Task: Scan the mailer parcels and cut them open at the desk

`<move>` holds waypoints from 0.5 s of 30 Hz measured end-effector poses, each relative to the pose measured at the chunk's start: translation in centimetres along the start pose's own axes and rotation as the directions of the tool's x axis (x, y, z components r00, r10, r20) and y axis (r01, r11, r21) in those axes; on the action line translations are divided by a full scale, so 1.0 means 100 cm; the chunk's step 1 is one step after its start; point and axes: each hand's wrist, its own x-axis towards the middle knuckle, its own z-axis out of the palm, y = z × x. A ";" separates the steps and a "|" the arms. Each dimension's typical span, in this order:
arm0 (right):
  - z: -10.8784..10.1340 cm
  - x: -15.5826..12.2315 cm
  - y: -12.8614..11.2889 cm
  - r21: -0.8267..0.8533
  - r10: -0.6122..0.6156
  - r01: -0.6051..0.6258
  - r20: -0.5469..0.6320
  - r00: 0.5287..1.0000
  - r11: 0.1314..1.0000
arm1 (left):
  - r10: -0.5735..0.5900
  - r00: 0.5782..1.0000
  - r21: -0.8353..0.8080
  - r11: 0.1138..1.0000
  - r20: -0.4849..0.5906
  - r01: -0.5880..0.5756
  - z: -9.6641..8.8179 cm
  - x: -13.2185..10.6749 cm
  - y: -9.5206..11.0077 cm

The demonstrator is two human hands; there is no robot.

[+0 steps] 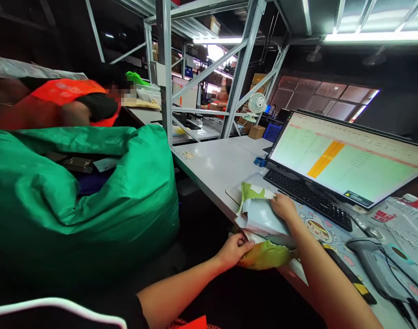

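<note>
A torn green and orange plastic mailer bag [268,256] lies at the desk's front edge, its opening gaping. Inside it shows a pale, smooth package [263,217]. My left hand [234,251] pinches the near edge of the torn mailer between thumb and fingers. On the far side, my right hand [284,206] is closed on the green and white edge of the mailer, beside the pale package. Its fingertips are partly hidden.
A large green sack [143,183] with packages inside stands at the left. Behind the mailer are a keyboard [298,192] and a monitor [346,155]. A barcode scanner [376,260] and box cutter [352,274] lie at the right. A co-worker in an orange vest [68,91] bends beyond the sack.
</note>
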 end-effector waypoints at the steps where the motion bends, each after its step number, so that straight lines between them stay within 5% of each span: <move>1: 0.000 -0.012 0.000 -0.007 -0.015 0.015 0.000 1.000 1.000 | 0.023 1.000 -0.056 0.998 0.001 -0.023 -0.004 -0.002 0.000; 5: -0.001 -0.078 0.001 0.049 -0.075 0.080 -0.104 0.992 0.996 | 0.197 0.979 -0.124 0.974 0.051 -0.190 -0.032 -0.013 0.011; 10: 0.007 -0.181 -0.006 0.294 -0.050 0.201 -0.450 0.891 0.934 | 0.255 0.959 0.156 0.950 0.123 -0.272 -0.071 -0.039 0.025; 15: 0.055 -0.269 -0.030 0.617 0.142 0.182 -0.438 0.888 0.766 | 0.324 0.941 0.393 0.856 0.100 -0.337 -0.078 -0.086 0.028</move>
